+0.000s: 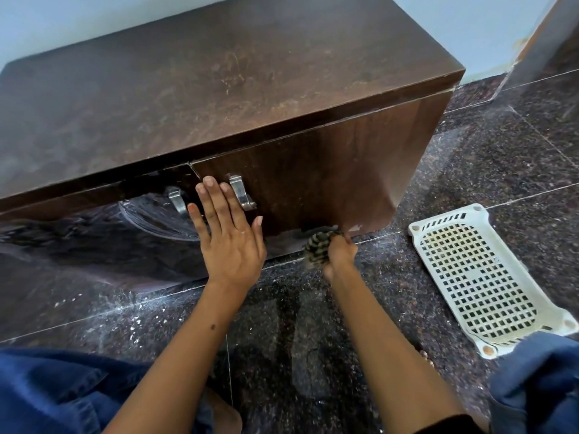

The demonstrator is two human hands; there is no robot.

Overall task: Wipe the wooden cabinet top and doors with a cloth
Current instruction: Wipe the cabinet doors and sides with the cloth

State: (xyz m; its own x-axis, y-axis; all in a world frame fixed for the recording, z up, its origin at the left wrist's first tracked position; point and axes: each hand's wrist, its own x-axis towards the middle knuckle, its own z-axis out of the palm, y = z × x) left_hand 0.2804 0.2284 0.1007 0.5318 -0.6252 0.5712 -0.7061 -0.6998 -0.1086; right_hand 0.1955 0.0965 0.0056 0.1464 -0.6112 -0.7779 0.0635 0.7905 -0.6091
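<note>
Two hands work low on the wooden cabinet: the left hand lies flat, fingers straight, against the right door beside its metal handle, while the right hand grips the bunched striped cloth at that door's bottom edge — centre-right of frame. Unwiped door face runs up and sideways from the cloth, its long axis left to right, so the right hand is nearer for the next stroke.
</note>
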